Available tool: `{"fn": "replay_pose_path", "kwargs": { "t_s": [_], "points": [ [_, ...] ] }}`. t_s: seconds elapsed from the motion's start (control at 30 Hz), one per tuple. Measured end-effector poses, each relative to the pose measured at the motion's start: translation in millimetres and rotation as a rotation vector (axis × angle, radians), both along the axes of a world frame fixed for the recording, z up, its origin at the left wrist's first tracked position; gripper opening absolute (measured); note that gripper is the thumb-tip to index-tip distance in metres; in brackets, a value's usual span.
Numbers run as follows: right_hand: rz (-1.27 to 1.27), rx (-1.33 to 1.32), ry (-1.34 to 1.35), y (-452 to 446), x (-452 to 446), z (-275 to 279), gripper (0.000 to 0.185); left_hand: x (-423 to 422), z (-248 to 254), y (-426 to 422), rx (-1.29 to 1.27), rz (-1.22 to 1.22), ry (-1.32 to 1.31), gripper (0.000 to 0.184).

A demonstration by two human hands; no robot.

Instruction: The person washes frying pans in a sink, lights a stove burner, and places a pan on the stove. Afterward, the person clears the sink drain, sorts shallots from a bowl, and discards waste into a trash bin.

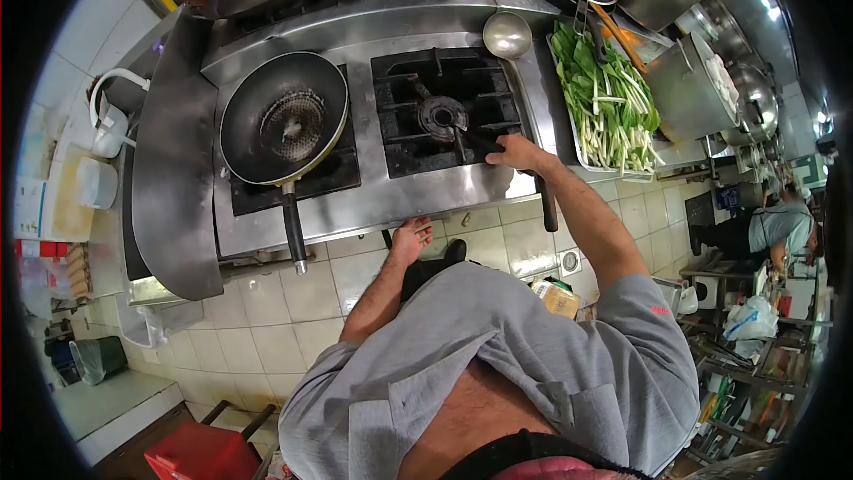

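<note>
Head camera, stove: from my remote seat I see a long brushed stainless-steel stove (426, 193) spanning the view, one person standing at its front edge.
Wok: on the left burner, a round black pan (286, 93) with a long black handle (292, 229) jutting over the front edge; I judge a sleeve or hip brushing that handle could swing it round.
Grate: the task's thing as I read it, a square black iron burner grate (440, 116), lies right of the wok; I cannot make out a flame, but if the iron is hot, I would fear burnt fingertips.
Greens: leafy stalks with pale stems (604, 98) fill a shallow metal tray (609, 172) beside the stove; a careless right elbow could drag some off.
Ladle: a round steel bowl on a long dark-ended handle (508, 36) lies along the grate's right side; the forearm above could catch it and tip it off.
Right hand: at the grate's front right corner (520, 153), fingers narrow; I cannot tell whether they grip.
Left hand: at the stove's front edge (411, 240), fingers loosely bent; I cannot tell whether they touch anything.
</note>
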State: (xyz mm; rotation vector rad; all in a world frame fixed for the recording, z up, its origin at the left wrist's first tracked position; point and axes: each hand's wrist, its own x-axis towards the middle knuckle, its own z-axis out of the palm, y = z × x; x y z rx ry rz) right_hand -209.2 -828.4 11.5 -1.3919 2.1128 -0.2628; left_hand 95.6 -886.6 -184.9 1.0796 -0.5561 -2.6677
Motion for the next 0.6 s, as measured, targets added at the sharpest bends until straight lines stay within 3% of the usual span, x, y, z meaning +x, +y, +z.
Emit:
{"fn": "replay_pose_path", "kwargs": {
  "t_s": [0.1,0.2,0.6],
  "points": [
    [-0.199,0.182,-0.166,-8,22,37,0.050,2,0,2,0.004,-0.007,0.021,0.030],
    [-0.184,0.216,-0.280,-24,18,30,0.046,2,-1,0,-0.005,-0.012,-0.002,0.031],
    [-0.049,0.235,-0.131,-35,11,14,0.052,3,-2,-1,-0.039,0.029,-0.050,0.031]
  ]
}}
